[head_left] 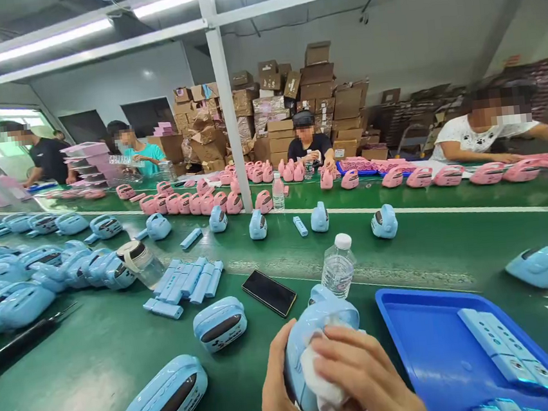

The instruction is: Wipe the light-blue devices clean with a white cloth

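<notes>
My left hand (pixel 280 392) grips a light blue plastic device (pixel 314 321) from below at the bottom centre. My right hand (pixel 368 374) presses a white cloth (pixel 314 373) against the device's front face. Two more blue devices (pixel 220 324) lie on the green table in front of me, the nearer blue device (pixel 164 403) at the lower left. A black phone (pixel 269 292) lies flat just beyond them. A clear water bottle with a white cap (pixel 338 267) stands right behind the held device.
A blue tray (pixel 428 346) with pale blue strip parts (pixel 508 351) sits at my right. Several small blue sticks (pixel 189 281) and many blue devices (pixel 15 288) crowd the left. Pink devices (pixel 196 202) line the far belt, where other people work. Cardboard boxes (pixel 293 100) are stacked behind.
</notes>
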Demonstrator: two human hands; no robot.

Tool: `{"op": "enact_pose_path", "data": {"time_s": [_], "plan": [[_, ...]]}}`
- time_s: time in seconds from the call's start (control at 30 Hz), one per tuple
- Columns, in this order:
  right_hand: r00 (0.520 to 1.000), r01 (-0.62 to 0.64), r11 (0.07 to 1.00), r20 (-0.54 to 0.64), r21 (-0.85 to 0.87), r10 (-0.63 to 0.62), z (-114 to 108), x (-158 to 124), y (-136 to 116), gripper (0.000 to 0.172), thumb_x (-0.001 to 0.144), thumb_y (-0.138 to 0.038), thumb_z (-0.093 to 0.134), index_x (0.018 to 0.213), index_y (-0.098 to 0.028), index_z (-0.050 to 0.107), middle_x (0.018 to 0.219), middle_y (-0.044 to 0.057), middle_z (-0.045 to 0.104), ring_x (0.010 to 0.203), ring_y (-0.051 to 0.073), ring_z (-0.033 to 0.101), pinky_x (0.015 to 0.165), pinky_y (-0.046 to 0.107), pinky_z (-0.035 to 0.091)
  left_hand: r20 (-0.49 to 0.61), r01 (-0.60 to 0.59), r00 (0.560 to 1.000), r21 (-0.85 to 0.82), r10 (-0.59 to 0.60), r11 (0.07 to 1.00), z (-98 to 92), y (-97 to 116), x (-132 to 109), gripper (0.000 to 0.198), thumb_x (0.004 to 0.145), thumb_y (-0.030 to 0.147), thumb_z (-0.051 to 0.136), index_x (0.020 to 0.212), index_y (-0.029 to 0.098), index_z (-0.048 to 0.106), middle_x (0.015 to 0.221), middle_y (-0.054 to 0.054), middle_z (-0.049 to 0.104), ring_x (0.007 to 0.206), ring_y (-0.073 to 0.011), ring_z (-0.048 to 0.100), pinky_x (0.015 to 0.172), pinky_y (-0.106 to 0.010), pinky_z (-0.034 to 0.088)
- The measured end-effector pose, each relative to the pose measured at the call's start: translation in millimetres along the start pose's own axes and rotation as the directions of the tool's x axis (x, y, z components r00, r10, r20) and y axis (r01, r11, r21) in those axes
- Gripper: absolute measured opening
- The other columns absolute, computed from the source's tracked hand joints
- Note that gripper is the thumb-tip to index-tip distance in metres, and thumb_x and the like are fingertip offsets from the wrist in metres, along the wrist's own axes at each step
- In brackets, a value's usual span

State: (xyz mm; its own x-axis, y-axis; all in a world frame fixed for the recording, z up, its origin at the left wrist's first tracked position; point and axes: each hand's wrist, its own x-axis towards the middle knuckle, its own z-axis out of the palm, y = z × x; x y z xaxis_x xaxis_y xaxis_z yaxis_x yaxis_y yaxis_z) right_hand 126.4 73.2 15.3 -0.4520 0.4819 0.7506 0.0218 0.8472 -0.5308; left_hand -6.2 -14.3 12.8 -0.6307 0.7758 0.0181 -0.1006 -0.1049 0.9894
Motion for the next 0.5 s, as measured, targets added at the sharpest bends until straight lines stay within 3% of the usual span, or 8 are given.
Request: {"op": "enact_pose_path", "data": {"time_s": [0.03,0.1,0.23,0.37,0.5], "plan": [[0.994,0.112,0.99,0.025,-0.088,-0.111,7,-2,0,0.036,0.095,-0.013,0.071,0.127,-0.029,0.072,0.123,0.006,0.075,0.117,0.029,0.068,0.099,0.04,0.061,-0.015,-0.006,1.0,0.022,0.006,1.0,0.0,-3,-1,0.073,0.063,0.046,0.089,0.128,0.025,0.063,0.123,-0.01,0.078,0.112,-0.0379,0.075,0.098,-0.045,0.063],[0.987,0.158,0.973,0.014,-0.17,-0.158,14,-2,-1,0.036,0.096,-0.009,0.071,0.128,-0.024,0.072,0.118,0.009,0.072,0.109,0.027,0.065,0.092,0.039,0.061,-0.037,-0.028,0.999,0.091,0.031,0.995,-2.9,-8,-2,0.075,0.063,0.04,0.09,0.131,0.026,0.061,0.124,-0.009,0.077,0.113,-0.0371,0.074,0.098,-0.045,0.062],[0.977,0.211,0.976,0.043,-0.054,-0.209,18,2,-2,0.04,0.096,-0.001,0.065,0.13,-0.02,0.071,0.117,0.01,0.067,0.107,0.024,0.061,0.088,0.036,0.062,-0.027,-0.055,0.998,0.07,0.057,0.996,-8.5,-12,-4,0.078,0.064,0.045,0.09,0.133,0.027,0.058,0.114,-0.007,0.079,0.104,-0.0337,0.077,0.09,-0.041,0.064],[0.999,0.034,0.999,-0.02,0.026,-0.034,19,4,-1,0.031,0.101,-0.003,0.065,0.127,-0.019,0.072,0.114,0.009,0.066,0.104,0.02,0.064,0.086,0.031,0.061,-0.1,-0.05,0.993,0.147,0.065,0.988,-9.4,-9,-2,0.07,0.064,0.047,0.087,0.126,0.026,0.063,0.12,-0.006,0.077,0.11,-0.0321,0.075,0.1,-0.041,0.06],[0.994,0.062,0.992,-0.084,-0.114,-0.071,18,-4,10,0.04,0.102,-0.003,0.063,0.138,-0.02,0.069,0.121,0.011,0.064,0.113,0.022,0.063,0.095,0.034,0.058,-0.12,0.081,0.99,0.041,-0.076,0.996,-16.2,-9,3,0.073,0.064,0.055,0.087,0.124,0.022,0.062,0.108,-0.007,0.079,0.095,-0.0294,0.075,0.086,-0.037,0.063]]}}
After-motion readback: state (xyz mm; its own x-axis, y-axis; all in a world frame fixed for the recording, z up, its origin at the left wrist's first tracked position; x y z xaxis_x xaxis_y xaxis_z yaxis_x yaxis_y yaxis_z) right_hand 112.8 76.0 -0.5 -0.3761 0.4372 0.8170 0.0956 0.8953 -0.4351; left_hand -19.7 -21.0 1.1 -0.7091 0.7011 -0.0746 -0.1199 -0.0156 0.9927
